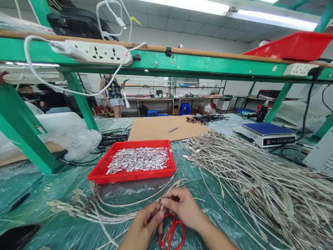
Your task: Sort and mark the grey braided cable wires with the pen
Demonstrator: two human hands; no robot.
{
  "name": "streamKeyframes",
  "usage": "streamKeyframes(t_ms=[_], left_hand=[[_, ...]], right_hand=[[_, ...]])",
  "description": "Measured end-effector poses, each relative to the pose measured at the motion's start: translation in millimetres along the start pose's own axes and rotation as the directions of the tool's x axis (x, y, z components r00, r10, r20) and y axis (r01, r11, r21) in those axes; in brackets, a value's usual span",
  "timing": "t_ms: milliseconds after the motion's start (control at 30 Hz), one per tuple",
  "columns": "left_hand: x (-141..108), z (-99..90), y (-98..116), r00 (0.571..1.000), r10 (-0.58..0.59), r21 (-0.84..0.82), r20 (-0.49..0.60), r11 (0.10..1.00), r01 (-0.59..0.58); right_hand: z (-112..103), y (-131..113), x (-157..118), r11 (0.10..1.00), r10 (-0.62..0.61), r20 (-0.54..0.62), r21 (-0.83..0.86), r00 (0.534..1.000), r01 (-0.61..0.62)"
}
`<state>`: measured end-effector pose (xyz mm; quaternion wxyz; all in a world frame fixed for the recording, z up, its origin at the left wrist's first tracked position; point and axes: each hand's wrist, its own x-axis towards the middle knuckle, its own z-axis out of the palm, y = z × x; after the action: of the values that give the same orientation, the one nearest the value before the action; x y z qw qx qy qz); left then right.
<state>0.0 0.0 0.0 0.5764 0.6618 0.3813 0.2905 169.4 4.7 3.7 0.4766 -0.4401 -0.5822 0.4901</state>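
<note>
Hands meet low at the near edge of the bench: your left hand (145, 224) and right hand (183, 208) are both pinched narrow on the tip of one grey cable (135, 201), fingertips touching around its small metal end. The cable itself curves away to the left of your left hand, joining a short bundle of finished cable ends (75, 205). Just beneath your hands lie red-handled scissors (171, 234) — flat on the green plastic-covered table (52, 194), handles toward you. Just beyond your fingers sits a red tray (104, 173) of small silver foil pieces (139, 159). To the right of your right hand spreads a large heap of grey cables (260, 187); past it, a blue-topped scale (265, 133).
</note>
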Motion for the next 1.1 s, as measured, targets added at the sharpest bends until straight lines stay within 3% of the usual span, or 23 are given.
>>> streamKeyframes(t_ms=[233,433,533,667,733,900,1100], left_hand=[[0,0.7,12,0.998,-0.058,0.041,-0.006,0.997,0.058],[-6,-7.3,7,0.996,-0.069,-0.053,-0.052,0.996,0.066],[-2,-13.7,1,0.987,-0.069,-0.16,-0.142,0.986,0.046],[0,-17.7,3,0.98,-0.104,-0.282,-0.169,0.958,0.053],[-2,-17.8,6,0.978,-0.107,-0.321,-0.178,0.946,0.045],[-5,-17.1,9,0.977,-0.087,-0.364,-0.196,0.931,0.01],[-3,-16.2,9,0.969,-0.091,-0.358,-0.23,0.934,0.003]], right_hand=[[-13,6,4,1.0,-0.005,-0.132,-0.025,0.991,0.002],[-60,10,14,0.97,-0.02,-0.35,-0.234,0.937,-0.066],[-70,8,12,0.912,-0.062,-0.274,-0.406,0.96,-0.057],[-58,10,2,0.804,-0.053,-0.038,-0.594,0.998,0.02],[-54,12,0,0.749,-0.029,0.004,-0.662,1.0,0.024],[-59,14,3,0.668,-0.021,0.008,-0.744,1.0,0.02],[-56,7,3,0.695,-0.125,-0.126,-0.719,0.984,-0.004]])
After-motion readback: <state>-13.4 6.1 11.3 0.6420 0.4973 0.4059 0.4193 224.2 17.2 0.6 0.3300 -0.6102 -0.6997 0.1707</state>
